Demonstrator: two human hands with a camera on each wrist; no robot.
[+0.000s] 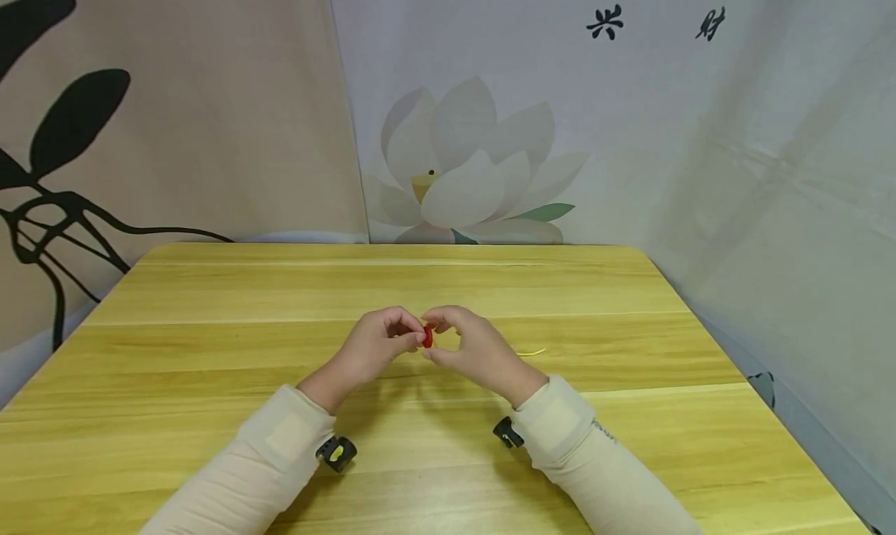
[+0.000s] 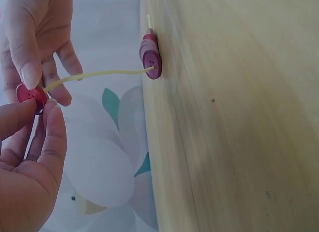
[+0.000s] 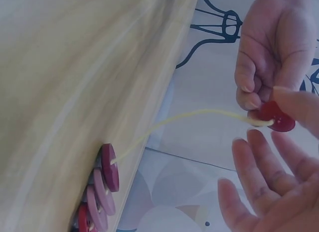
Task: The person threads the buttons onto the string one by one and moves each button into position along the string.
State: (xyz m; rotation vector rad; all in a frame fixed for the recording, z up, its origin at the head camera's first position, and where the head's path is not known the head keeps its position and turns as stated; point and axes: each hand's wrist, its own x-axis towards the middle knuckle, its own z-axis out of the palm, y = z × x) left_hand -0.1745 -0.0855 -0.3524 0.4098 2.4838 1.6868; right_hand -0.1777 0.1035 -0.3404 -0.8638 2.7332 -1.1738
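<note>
A red button (image 1: 428,337) is pinched between the thumb and fingertips of my left hand (image 1: 371,344), above the table. My right hand (image 1: 483,352) faces it from the other side, its fingers spread; in the right wrist view its thumb overlaps the button's edge, and I cannot tell if it touches. A yellow cord (image 3: 199,112) runs from the red button to a row of strung buttons on the table, with a dark maroon button (image 3: 110,167) foremost and pink buttons (image 3: 97,207) behind. From the head view, my right hand hides that row.
The wooden table (image 1: 448,480) stretches beneath both hands. A short cord end (image 1: 532,353) lies on it, right of my right hand. Behind the table's far edge hangs a printed cloth (image 1: 483,154) with a lotus. Each wrist carries a small black camera (image 1: 337,452).
</note>
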